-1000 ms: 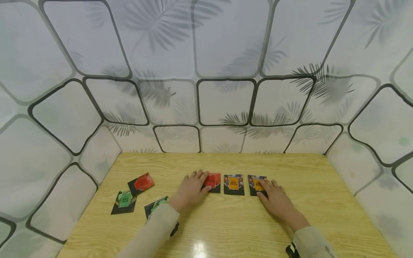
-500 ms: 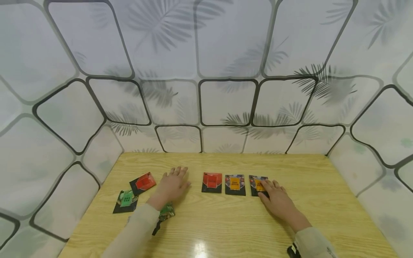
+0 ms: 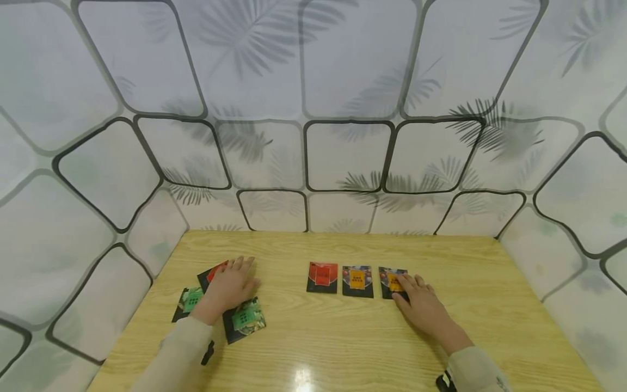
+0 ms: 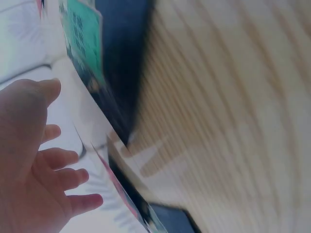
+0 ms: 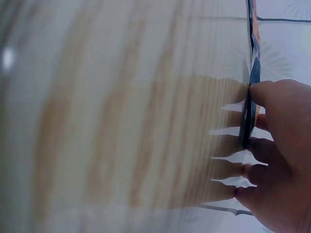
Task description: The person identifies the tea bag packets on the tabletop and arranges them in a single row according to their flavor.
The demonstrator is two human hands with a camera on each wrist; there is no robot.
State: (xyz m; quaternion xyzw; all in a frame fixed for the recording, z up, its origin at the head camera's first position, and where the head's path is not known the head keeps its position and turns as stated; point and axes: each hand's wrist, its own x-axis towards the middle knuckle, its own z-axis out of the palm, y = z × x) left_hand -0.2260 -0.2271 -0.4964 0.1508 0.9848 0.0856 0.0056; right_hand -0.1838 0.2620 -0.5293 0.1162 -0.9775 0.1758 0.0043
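Note:
My left hand (image 3: 229,287) is above the left group of flat, glossy packets, partly covering a red-and-black packet (image 3: 213,275). In the left wrist view its fingers are spread and loosely bent, holding nothing, apart from the tabletop. Beside it are two green-labelled packets, one (image 3: 185,302) to the left and one (image 3: 247,320) nearer the body. My right hand (image 3: 422,309) rests with its fingertips on the rightmost orange-labelled packet (image 3: 391,279); in the right wrist view, the thumb touches this packet's edge (image 5: 251,104) and other fingertips touch the table.
A red packet (image 3: 321,276) and an orange-labelled packet (image 3: 357,280) lie in a row left of the right hand. The wooden table (image 3: 343,348) meets patterned walls (image 3: 343,212) at the back and sides.
The left hand has let go of the red packet in the row and moved left over the left group, uncovering the nearer green-labelled packet. The right hand has stayed on its packet.

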